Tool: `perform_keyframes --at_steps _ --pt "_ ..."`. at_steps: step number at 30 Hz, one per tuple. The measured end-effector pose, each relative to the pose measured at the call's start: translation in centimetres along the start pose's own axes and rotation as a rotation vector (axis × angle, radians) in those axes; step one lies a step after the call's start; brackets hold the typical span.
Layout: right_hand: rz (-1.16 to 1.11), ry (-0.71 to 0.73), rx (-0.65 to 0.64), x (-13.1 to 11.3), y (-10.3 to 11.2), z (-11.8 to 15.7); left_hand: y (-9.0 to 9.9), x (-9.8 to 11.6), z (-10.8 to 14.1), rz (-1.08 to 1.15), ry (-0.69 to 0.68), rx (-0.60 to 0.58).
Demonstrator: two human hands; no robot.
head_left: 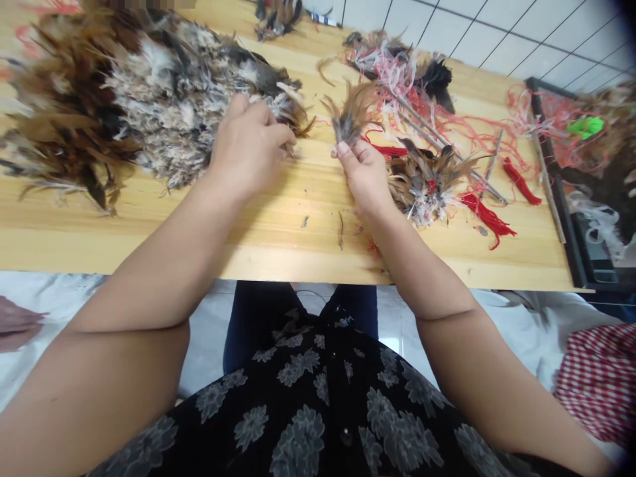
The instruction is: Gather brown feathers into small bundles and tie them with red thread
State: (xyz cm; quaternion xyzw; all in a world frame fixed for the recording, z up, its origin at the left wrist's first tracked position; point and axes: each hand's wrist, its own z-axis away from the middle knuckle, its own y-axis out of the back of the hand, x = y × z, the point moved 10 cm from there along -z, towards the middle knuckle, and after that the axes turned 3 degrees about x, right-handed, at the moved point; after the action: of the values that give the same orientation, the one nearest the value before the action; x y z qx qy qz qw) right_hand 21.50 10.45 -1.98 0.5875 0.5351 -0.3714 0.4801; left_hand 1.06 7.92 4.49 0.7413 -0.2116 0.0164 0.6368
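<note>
Two hands of ours are at work: our right hand (365,175) pinches a small brown feather tuft (352,114) between thumb and fingers, our left hand (248,147) curls closed into a large feather mass (159,99), and red tassels (487,215) lie farther right on our wooden table (278,252).

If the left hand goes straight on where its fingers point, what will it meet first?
The left hand would first meet the brown feather tips of the large feather bunch; the small feather tuft held in the right hand seems next, though depth is unclear.
</note>
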Motion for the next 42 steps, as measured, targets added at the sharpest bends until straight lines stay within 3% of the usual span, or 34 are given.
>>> perform_keyframes --at_steps 5,10,15,22,28,42 --pt "-0.066 -0.029 0.0 -0.4 -0.6 0.3 -1.8 1.4 -0.6 -0.097 0.021 -0.083" --pt "-0.048 -0.103 0.018 -0.3 -1.1 0.7 -2.5 0.4 -0.8 -0.052 0.0 -0.102" --pt "0.036 -0.138 0.011 -0.3 -1.6 0.6 -1.4 0.1 -0.6 0.022 -0.156 0.042" --pt "0.135 -0.131 -0.003 0.1 -1.5 0.7 0.7 1.4 0.2 0.153 -0.195 0.138" --pt "0.091 -0.087 -0.003 0.7 -1.4 0.6 0.1 3.1 0.5 0.121 -0.228 0.058" --pt "0.182 -0.074 -0.062 0.7 -1.5 0.2 -0.4 3.7 0.5 0.12 -0.231 0.011"
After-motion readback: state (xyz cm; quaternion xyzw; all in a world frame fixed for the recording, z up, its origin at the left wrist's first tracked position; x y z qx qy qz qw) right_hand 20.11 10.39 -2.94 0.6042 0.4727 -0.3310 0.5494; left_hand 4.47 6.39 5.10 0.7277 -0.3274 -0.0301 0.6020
